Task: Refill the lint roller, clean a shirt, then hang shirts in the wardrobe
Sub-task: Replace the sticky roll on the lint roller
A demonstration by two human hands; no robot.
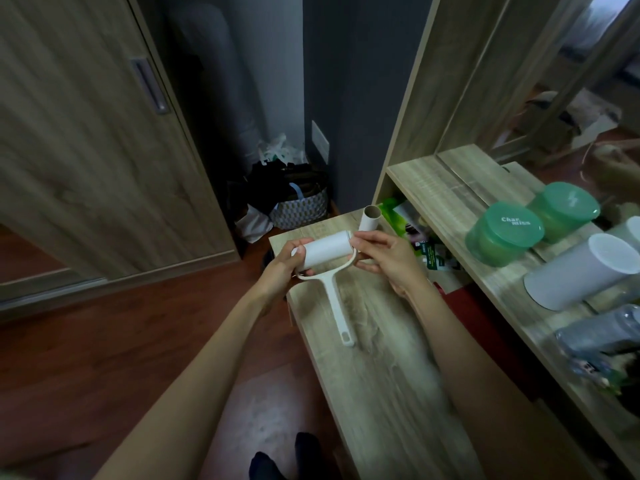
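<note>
Sliding wardrobe door (pixel 86 150) at left, red-brown floor (pixel 121 323) below, shelf unit (pixel 450 188) with green tubs (pixel 502 237) at right. Low wooden table (pixel 381 358) runs forward between them. Over its far end: lint roller (pixel 336 303), handle pointing back toward person. White refill roll (pixel 329 252) lies crosswise in frame, long axis left-right, one hand at each end. Left hand (pixel 287 268) wraps roll's left end; right hand (pixel 384 258) pinches right end. Likely seating refill. Spent cardboard core (pixel 370 218) stands upright just behind.
</note>
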